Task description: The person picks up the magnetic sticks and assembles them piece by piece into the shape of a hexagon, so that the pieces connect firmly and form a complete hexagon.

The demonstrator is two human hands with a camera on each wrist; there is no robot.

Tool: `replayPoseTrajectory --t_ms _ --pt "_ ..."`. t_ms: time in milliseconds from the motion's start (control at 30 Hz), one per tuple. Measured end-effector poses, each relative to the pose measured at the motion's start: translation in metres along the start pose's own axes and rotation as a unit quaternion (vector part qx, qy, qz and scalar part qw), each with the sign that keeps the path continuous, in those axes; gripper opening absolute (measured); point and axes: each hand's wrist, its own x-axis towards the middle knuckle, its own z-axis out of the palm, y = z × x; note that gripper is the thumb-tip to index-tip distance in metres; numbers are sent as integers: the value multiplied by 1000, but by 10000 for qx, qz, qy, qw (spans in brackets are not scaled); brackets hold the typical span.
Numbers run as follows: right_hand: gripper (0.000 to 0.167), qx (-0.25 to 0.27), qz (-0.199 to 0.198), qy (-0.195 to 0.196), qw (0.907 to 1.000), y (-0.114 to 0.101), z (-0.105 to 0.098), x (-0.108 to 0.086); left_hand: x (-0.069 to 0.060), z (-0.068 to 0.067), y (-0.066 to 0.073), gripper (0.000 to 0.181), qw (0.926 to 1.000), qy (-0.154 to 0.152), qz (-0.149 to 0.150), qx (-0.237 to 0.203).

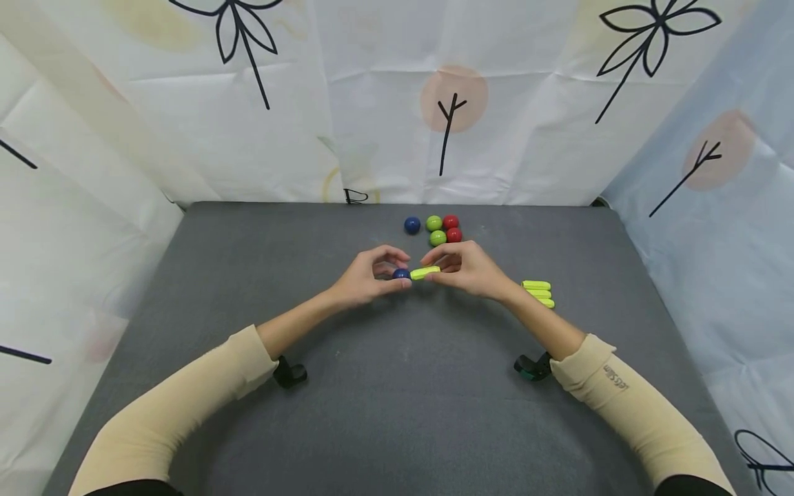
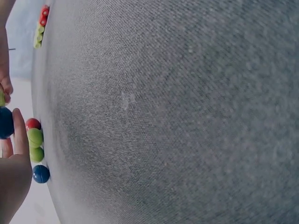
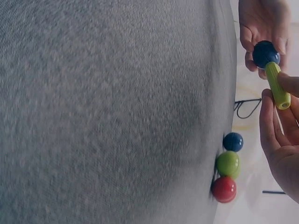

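My left hand [image 1: 370, 277] pinches a dark blue ball [image 3: 266, 53] between thumb and fingers. In my right hand [image 1: 462, 269] is a short yellow-green rod [image 3: 276, 86], gripped between thumb and fingers. One end of the rod touches the blue ball, and the two form a line between the hands, above the table. In the right wrist view the rod's other end shows a small hole. Only part of the left hand [image 2: 16, 175] enters the left wrist view, with the ball at the edge.
Beyond the hands on the grey table [image 1: 397, 413] lie another blue ball [image 1: 412, 225], two green balls [image 1: 438, 238] and two red balls [image 1: 451, 222]. More yellow-green rods [image 1: 536, 285] lie beside the right forearm. Red rod ends [image 2: 44, 16] show in the left wrist view.
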Motion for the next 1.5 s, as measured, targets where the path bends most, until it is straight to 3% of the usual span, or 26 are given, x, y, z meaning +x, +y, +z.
replayPoseTrajectory --t_ms 233,467,567,733,967,1267,1500 --pt "27 150 -153 -134 9997 -1 5 5 -3 1 -1 46 9998 140 -80 -144" --pt "27 208 -65 -58 9997 -4 -11 17 -8 -3 -2 44 9981 49 -138 -600" --pt "27 94 -17 160 9998 -5 -21 31 -11 -7 -4 45 9975 83 -205 -665" --pt "32 -295 -35 380 9988 -4 -34 57 -15 -14 -8 44 9983 170 -434 -360" --pt "41 -748 139 236 9968 10 -36 92 -21 -18 -15 48 9963 237 -776 -267" --pt "51 -1125 662 30 9914 28 -34 114 -28 -20 -17 42 9858 128 -1003 -1337" --pt "52 -1162 968 -94 9885 33 -31 119 -32 -21 -16 47 9922 310 -1047 -607"
